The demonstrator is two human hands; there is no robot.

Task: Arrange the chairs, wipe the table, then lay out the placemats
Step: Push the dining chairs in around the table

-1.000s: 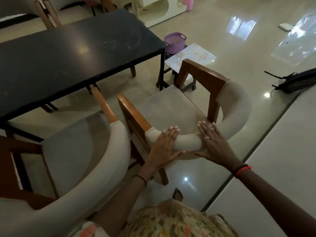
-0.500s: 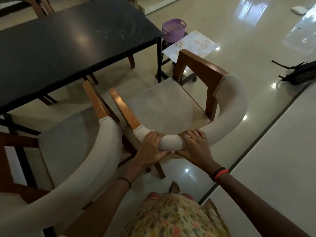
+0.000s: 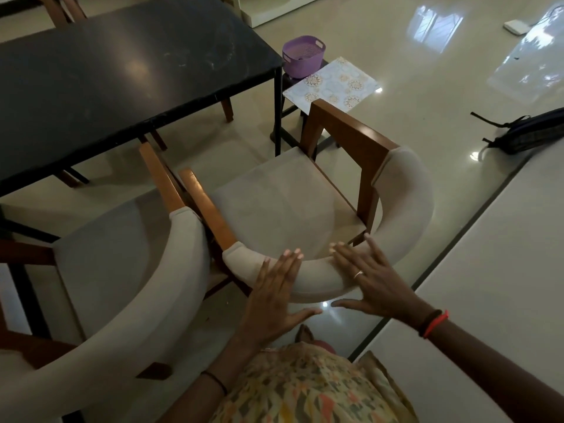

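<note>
A beige upholstered armchair (image 3: 287, 196) with wooden arms stands in front of me, near the corner of the black table (image 3: 122, 71). My left hand (image 3: 274, 294) and my right hand (image 3: 372, 282) lie flat with fingers spread on its curved padded backrest, side by side. Neither hand grips it. A second chair of the same kind (image 3: 116, 270) stands close to its left, arms almost touching. A patterned placemat (image 3: 335, 83) lies on a small dark stool beyond the table corner.
A purple basket (image 3: 303, 56) sits on the stool beside the placemat. More wooden chairs (image 3: 61, 7) stand at the table's far side. A dark bag (image 3: 531, 132) lies on the glossy floor at the right. A small white object (image 3: 515, 25) lies far right.
Half a second ago both hands were curled around the backrest; now the fingers have let go and lie flat. The chair stands closer to the table and the other chair.
</note>
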